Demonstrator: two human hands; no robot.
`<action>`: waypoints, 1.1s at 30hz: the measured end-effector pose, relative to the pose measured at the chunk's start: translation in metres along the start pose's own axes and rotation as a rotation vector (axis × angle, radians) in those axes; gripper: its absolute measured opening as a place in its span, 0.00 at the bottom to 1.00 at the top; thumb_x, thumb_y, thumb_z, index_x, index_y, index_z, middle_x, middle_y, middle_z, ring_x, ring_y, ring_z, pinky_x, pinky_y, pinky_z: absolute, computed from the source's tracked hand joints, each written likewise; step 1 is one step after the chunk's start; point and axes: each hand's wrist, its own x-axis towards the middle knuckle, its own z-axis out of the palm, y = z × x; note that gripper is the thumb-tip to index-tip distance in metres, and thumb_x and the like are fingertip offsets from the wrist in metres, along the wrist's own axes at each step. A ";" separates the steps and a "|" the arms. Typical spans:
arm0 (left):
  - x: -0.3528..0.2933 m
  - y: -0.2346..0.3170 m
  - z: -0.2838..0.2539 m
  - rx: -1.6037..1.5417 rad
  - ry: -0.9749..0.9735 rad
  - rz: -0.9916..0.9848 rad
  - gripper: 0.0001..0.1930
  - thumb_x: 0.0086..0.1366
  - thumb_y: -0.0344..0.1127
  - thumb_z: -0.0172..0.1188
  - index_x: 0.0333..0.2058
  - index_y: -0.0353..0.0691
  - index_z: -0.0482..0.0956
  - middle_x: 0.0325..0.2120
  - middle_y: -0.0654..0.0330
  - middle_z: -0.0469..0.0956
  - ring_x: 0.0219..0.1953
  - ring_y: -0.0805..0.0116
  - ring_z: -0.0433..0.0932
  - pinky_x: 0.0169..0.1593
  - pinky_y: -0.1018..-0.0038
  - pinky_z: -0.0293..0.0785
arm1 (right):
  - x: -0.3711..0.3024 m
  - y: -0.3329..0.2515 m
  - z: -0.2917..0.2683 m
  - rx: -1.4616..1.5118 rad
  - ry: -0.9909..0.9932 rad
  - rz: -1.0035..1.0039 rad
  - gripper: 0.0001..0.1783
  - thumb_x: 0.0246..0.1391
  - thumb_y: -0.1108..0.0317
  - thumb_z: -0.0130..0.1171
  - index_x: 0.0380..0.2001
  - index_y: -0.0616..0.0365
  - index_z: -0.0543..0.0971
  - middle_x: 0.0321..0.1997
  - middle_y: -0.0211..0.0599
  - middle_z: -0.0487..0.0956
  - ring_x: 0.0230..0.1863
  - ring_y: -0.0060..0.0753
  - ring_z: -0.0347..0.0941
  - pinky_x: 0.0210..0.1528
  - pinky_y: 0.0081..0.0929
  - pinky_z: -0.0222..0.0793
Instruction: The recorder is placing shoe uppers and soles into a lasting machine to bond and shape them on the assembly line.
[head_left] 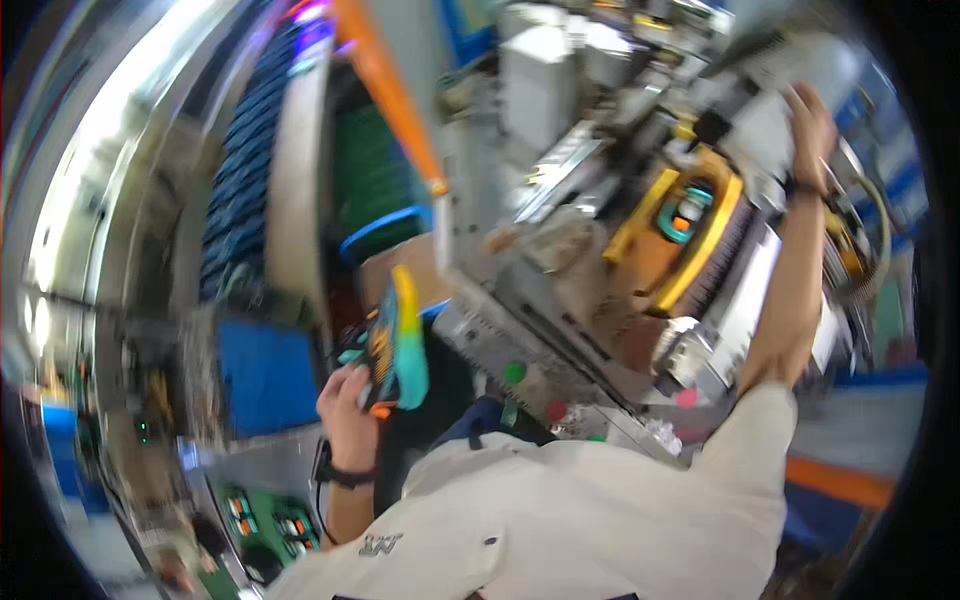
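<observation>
The person's left hand (345, 402) grips a yellow-and-teal shoe (408, 350) between its fingers, left of the machine (640, 275); the right hand (811, 125) reaches over the machine's far side, finger closure unclear through blur.

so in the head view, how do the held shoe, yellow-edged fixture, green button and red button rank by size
1. Yellow-edged fixture
2. Shoe in the left hand
3. Green button and red button, too alike to rank
</observation>
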 end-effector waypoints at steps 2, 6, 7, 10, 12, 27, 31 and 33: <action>-0.008 -0.015 -0.017 -0.013 -0.001 -0.057 0.05 0.58 0.27 0.65 0.33 0.34 0.80 0.32 0.64 0.78 0.38 0.75 0.75 0.45 0.78 0.70 | -0.106 -0.037 -0.006 0.184 0.011 0.067 0.17 0.64 0.62 0.57 0.47 0.65 0.80 0.41 0.36 0.82 0.42 0.25 0.76 0.47 0.23 0.71; -0.031 -0.035 -0.040 -0.100 0.129 -0.020 0.07 0.56 0.24 0.66 0.34 0.31 0.80 0.32 0.61 0.79 0.35 0.74 0.76 0.43 0.78 0.72 | -0.363 -0.119 0.056 0.172 -0.533 0.011 0.05 0.59 0.71 0.58 0.35 0.62 0.78 0.31 0.40 0.80 0.32 0.35 0.77 0.38 0.30 0.72; -0.034 -0.044 -0.055 -0.126 0.152 -0.015 0.07 0.56 0.23 0.67 0.34 0.30 0.80 0.32 0.61 0.79 0.34 0.74 0.76 0.42 0.78 0.72 | -0.423 -0.126 0.072 0.264 -0.689 0.035 0.04 0.56 0.74 0.58 0.35 0.58 0.79 0.35 0.41 0.81 0.35 0.42 0.78 0.42 0.32 0.72; -0.055 -0.063 -0.088 -0.114 0.194 -0.026 0.07 0.56 0.24 0.66 0.34 0.32 0.79 0.31 0.61 0.79 0.35 0.75 0.77 0.41 0.80 0.71 | -0.537 -0.101 0.113 0.111 -0.866 -0.184 0.10 0.52 0.74 0.58 0.39 0.55 0.77 0.39 0.42 0.77 0.44 0.48 0.72 0.46 0.41 0.69; -0.069 -0.066 -0.108 -0.023 0.256 -0.064 0.09 0.54 0.27 0.69 0.33 0.31 0.80 0.28 0.63 0.80 0.31 0.77 0.75 0.36 0.81 0.68 | -0.568 -0.071 0.133 -0.085 -0.950 -0.325 0.10 0.54 0.72 0.56 0.40 0.53 0.78 0.42 0.42 0.76 0.47 0.50 0.72 0.48 0.43 0.70; -0.078 -0.141 -0.476 -0.261 1.138 0.001 0.11 0.47 0.33 0.72 0.26 0.32 0.81 0.21 0.61 0.76 0.21 0.72 0.72 0.26 0.74 0.69 | -0.532 -0.158 0.232 0.387 -0.770 -0.298 0.11 0.60 0.69 0.58 0.43 0.64 0.79 0.39 0.38 0.79 0.38 0.31 0.74 0.43 0.28 0.71; -0.033 -0.138 -0.610 -0.314 1.321 0.082 0.13 0.46 0.34 0.72 0.25 0.30 0.82 0.20 0.59 0.77 0.21 0.71 0.72 0.26 0.72 0.68 | -0.510 -0.466 0.246 0.633 -0.908 -0.597 0.07 0.62 0.70 0.57 0.39 0.64 0.77 0.39 0.38 0.80 0.39 0.32 0.75 0.43 0.27 0.72; -0.005 -0.132 -0.679 -0.199 1.371 0.021 0.13 0.45 0.35 0.71 0.24 0.29 0.82 0.19 0.59 0.77 0.21 0.71 0.73 0.28 0.72 0.70 | -0.524 -0.606 0.250 0.703 -0.855 -0.936 0.05 0.62 0.73 0.56 0.39 0.63 0.77 0.39 0.38 0.80 0.36 0.30 0.75 0.39 0.25 0.71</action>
